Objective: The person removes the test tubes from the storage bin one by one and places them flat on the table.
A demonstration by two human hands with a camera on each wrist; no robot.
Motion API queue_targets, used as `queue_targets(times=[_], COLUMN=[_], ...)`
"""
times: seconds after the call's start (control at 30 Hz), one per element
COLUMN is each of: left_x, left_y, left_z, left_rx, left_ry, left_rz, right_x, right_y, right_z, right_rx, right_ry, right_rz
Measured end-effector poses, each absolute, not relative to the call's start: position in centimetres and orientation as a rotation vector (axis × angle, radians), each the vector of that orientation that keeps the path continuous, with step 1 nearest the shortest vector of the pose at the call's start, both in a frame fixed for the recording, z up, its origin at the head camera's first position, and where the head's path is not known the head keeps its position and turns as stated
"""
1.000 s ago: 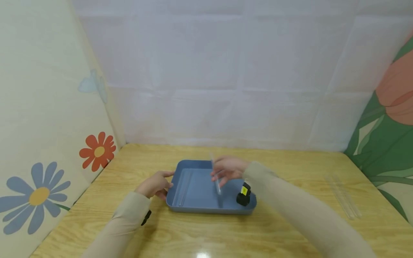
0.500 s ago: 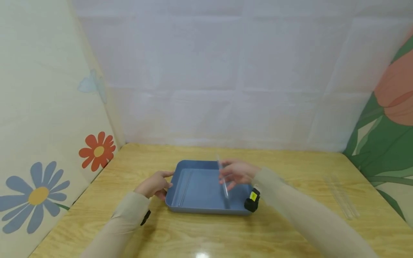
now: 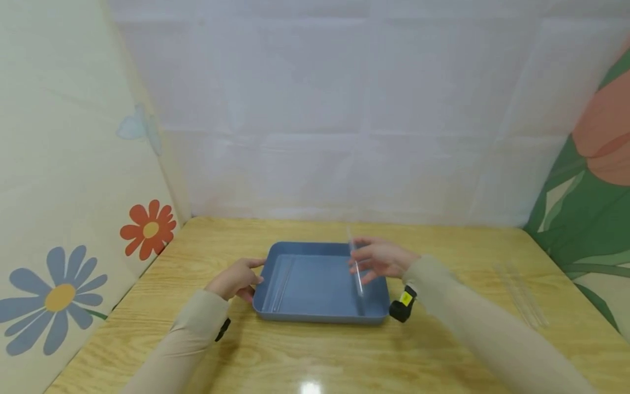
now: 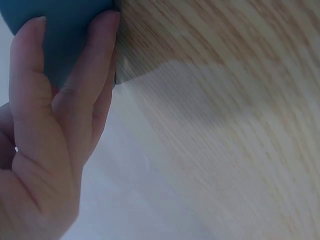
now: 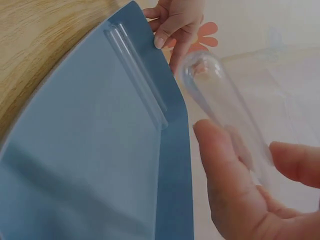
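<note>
Right hand (image 3: pixel 386 259), yellow wrist label (image 3: pixel 406 299) unreadable, pinches a clear tube (image 5: pixel 225 102); left hand (image 3: pixel 238 280) grips a blue tray (image 3: pixel 317 282).

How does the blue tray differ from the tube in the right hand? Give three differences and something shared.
Colour: the tray is opaque blue; the tube is clear.
Shape: the tray is broad and shallow, the tube long and narrow.
Pose: the tray sits flat on the table; the tube slants in the right hand.
Shared: each is touched, the tray by the left hand.
</note>
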State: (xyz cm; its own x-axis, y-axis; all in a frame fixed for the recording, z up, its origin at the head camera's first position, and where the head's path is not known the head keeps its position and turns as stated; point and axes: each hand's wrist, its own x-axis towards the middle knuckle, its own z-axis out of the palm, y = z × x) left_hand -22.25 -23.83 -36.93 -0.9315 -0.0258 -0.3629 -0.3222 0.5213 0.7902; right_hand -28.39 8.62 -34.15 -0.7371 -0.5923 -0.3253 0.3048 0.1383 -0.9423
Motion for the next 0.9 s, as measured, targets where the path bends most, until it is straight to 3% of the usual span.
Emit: queue_targets(times=[0.9], left_x=[-22.1], left_y=[-23.6], left_z=[-36.9], left_rx=[-0.328], left_ry=[2.461], left_rz=[1.367], right_x=[-26.6], right_y=[13.0], right_z=[-34.6], right_rx=[-0.293], right_ry=[1.81], right_rz=[-1.678])
